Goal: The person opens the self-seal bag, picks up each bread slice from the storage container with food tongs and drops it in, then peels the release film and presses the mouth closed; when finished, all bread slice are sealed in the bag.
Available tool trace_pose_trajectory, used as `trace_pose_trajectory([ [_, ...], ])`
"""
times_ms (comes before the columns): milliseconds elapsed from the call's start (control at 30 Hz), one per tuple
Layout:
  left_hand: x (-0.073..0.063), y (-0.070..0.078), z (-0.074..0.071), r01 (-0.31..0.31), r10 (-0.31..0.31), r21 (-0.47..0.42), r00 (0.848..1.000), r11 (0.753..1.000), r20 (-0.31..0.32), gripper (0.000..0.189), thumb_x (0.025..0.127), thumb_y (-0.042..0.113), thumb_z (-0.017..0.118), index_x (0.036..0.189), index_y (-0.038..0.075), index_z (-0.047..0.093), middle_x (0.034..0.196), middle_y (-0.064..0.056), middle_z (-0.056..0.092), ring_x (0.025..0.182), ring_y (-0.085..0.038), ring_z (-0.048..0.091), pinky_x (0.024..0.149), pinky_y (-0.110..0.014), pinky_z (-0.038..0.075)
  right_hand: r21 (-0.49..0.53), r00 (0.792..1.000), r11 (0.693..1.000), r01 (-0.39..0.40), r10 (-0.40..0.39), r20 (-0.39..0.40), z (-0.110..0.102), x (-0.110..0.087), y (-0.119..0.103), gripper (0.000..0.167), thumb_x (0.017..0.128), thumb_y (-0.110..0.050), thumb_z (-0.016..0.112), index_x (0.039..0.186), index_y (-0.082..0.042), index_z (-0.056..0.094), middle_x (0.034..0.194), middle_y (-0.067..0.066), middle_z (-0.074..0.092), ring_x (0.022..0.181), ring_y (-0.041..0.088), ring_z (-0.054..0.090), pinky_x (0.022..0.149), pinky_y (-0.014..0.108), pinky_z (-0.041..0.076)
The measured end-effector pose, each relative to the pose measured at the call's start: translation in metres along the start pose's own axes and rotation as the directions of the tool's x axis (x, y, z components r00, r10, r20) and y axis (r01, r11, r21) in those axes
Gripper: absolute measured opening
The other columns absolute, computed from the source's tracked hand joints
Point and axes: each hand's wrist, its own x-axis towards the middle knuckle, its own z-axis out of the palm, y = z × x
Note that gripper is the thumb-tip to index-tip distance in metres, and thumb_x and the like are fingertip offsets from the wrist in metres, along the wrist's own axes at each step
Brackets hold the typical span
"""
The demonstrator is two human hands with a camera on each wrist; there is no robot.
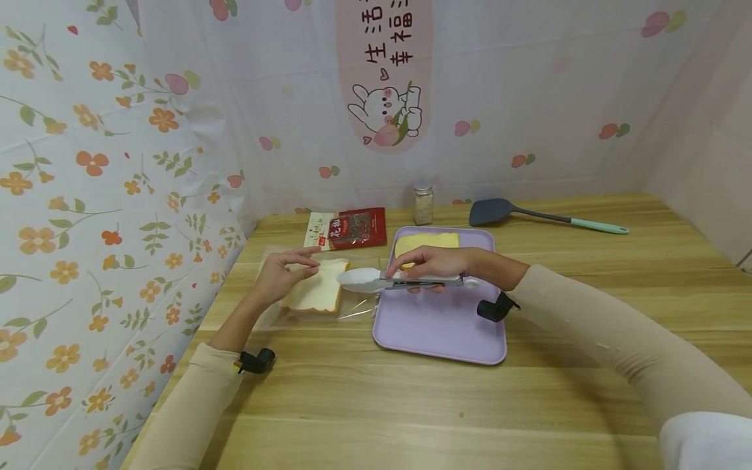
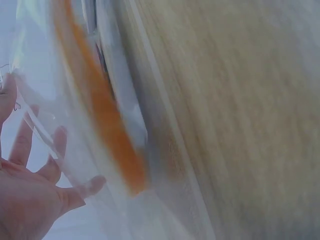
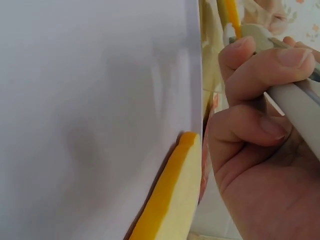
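A slice of white bread (image 1: 317, 287) lies in a clear plastic bag (image 1: 358, 307) on the table's left side. My left hand (image 1: 282, 277) pinches the bag's film above the slice; in the left wrist view its other fingers (image 2: 60, 142) spread behind the film. Gripped in my right hand (image 1: 437, 262) are tongs (image 1: 420, 281), pointing left. Their pale tips reach the slice's right edge; whether they clasp it I cannot tell. Behind that hand, another bread slice (image 1: 425, 242) with a yellow crust rests on a lilac tray (image 1: 440, 333).
At the back left lies a red and cream spice packet (image 1: 356, 228). A small glass jar (image 1: 423, 203) stands behind the tray. Farther right lies a dark spatula (image 1: 496, 211) with a mint handle. A printed curtain (image 1: 499, 85) borders the wooden table (image 1: 364, 418).
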Motion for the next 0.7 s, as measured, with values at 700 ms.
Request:
trace_pose_trajectory([
  [700,-0.006,0.036,0.006,0.04,-0.042,0.074,0.999,0.996,0.029,0.017,0.09,-0.004,0.069,0.101,-0.016,0.07,0.132,-0.03,0.057,0.133,-0.045,0.045,0.111,-0.061,0.03,-0.013,0.999,0.999,-0.05,0.05,-0.008,0.004,0.002,0.0,0.037,0.105,-0.022,0.051,0.14,-0.01,0.054,0.089,0.014,0.062,0.052,0.015,0.045,0.045,0.025,0.041],
])
